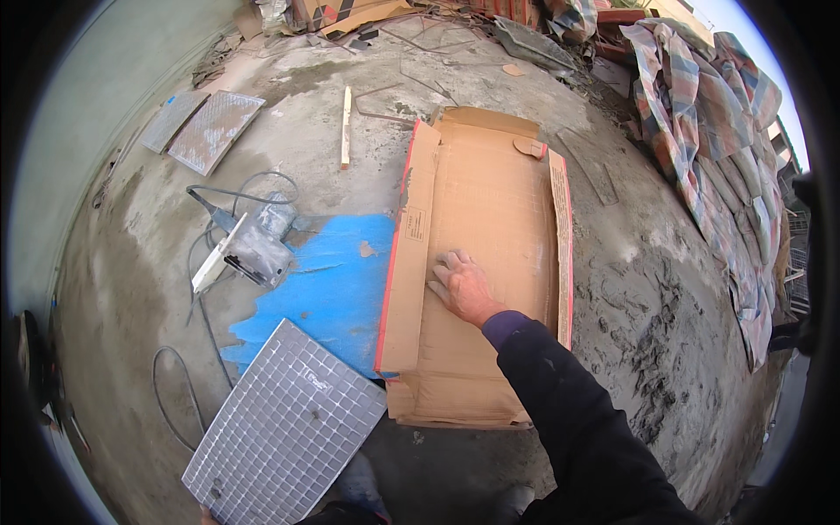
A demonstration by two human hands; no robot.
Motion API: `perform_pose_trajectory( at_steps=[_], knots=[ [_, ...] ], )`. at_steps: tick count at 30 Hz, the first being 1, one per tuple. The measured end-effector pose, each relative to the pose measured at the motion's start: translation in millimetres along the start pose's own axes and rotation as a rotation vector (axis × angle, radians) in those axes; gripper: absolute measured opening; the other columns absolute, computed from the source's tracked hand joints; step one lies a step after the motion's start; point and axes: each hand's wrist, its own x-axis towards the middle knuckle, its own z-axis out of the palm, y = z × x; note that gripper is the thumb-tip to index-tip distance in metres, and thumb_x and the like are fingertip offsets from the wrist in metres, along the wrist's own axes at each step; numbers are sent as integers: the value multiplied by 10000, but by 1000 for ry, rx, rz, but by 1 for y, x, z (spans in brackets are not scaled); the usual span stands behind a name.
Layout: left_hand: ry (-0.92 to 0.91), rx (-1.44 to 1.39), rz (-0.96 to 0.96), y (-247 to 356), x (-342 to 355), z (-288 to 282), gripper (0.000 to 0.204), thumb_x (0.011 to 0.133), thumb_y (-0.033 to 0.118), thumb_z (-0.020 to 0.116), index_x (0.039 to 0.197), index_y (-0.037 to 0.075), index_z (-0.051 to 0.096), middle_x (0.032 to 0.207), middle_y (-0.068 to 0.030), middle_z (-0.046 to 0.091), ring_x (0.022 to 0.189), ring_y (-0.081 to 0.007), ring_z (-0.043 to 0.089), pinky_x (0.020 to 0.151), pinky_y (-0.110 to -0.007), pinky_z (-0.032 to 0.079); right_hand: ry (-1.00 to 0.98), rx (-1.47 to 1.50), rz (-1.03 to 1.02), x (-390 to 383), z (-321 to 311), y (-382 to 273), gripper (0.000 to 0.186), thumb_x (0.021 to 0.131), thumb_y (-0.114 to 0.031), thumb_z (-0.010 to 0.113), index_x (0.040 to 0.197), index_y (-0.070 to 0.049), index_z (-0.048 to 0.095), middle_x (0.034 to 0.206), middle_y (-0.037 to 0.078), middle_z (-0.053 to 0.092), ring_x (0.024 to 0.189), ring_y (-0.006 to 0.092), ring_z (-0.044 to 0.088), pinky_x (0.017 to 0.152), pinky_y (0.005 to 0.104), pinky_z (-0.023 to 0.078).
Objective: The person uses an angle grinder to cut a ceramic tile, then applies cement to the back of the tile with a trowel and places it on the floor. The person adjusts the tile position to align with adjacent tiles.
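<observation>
Markings [416, 225] on the cardboard box [401, 297] and tile [284, 429] seem unreadable.

The right arm [569, 411], in a dark sleeve [604, 455] with a purple cuff [505, 325], angles across the near right corner of the cardboard box [490, 201]. Over its middle, the right hand [465, 287] is palm down, fingers [443, 274] spread and loosely bent. Well off its near left, just a bit of the left hand [208, 517] shows.
</observation>
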Motion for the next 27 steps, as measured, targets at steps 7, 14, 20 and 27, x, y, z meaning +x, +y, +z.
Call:
perform_pose_trajectory(
  at_steps=[7, 14, 20, 27],
  knots=[
    [-78, 3, 16, 9, -20, 10, 811, 1068, 566, 487, 1619, -21, 389, 1625, -161, 476, 1459, -339, 469, 1228, -458, 373, 50, 70, -29, 53, 6, -52, 699, 927, -548, 741, 1383, -41, 589, 1386, 237, 566, 1094, 383, 646, 884, 462, 568],
    [-56, 101, 36, 7, -15, -5, 778, 1078, 538, 492, 1612, -19, 403, 1600, -186, 498, 1442, -339, 490, 1216, -458, 388, -336, -60, 119, 93, 42, -62, 972, 808, -739, 760, 1467, -57, 549, 1407, 280, 506, 1150, 436, 645, 910, 494, 586],
    [-108, 876, 388, -1, 22, -30, 739, 1087, 504, 504, 1605, -17, 420, 1585, -207, 512, 1436, -342, 499, 1209, -458, 396, -209, -40, 150, 88, 58, -42, 857, 836, -647, 787, 1428, -60, 587, 1440, 244, 508, 1180, 453, 631, 938, 531, 569],
    [-113, -86, -10, -15, 55, -26, 530, 1106, 306, 447, 1497, -44, 521, 1444, -194, 644, 1226, -330, 663, 1105, -463, 489, 78, 601, 206, 37, -53, -113, 374, 966, -241, 748, 1149, 84, 730, 966, 244, 753, 849, 374, 747, 740, 416, 583]
  ],
)
